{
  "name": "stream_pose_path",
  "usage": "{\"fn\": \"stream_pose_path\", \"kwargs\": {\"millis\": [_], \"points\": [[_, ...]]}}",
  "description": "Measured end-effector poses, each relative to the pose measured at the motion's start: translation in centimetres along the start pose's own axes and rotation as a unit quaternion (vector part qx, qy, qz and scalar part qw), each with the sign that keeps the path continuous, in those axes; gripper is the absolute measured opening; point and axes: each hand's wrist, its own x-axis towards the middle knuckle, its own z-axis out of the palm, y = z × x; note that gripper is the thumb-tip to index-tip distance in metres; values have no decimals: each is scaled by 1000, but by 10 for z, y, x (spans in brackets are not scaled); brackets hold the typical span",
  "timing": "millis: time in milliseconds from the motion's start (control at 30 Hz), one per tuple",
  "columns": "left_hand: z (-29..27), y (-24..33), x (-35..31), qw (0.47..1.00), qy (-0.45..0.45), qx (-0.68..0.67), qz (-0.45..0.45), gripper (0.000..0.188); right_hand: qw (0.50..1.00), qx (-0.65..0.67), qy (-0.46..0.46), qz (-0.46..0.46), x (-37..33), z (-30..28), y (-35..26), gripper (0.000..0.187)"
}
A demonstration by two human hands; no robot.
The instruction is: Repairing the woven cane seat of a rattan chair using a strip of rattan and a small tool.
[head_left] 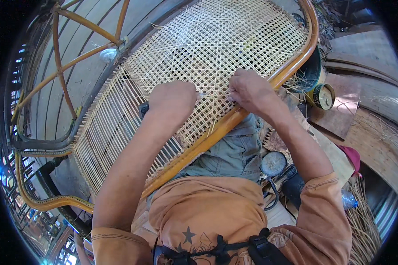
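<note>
Pale woven cane webbing fills a curved, varnished rattan frame that lies across my lap. On its left part only parallel cane strands run, with few crossing them. My left hand is closed round a tool with a dark handle, whose butt shows at the wrist side. A short shiny tip shows past the fingers, over the webbing. Close to the frame's near rail, my right hand is closed in a pinch against the weave. What its fingers hold is hidden.
A rattan structure with crossed bars stands at the left. To the right are a yellow can, a dark green bucket, a round lidded container, a plastic bottle and a bundle of long strands. Boards lie beyond.
</note>
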Motion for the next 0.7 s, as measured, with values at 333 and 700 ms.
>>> {"fn": "stream_pose_path", "kwargs": {"millis": [333, 700], "points": [[-19, -12, -14, 990, 110, 20, -84, 33, 985, 105, -53, 130, -17, -45, 12, 25], [9, 31, 14, 989, -37, -135, -45, 36, 991, 54, -81, 93, -19, -39, 20, 26]]}}
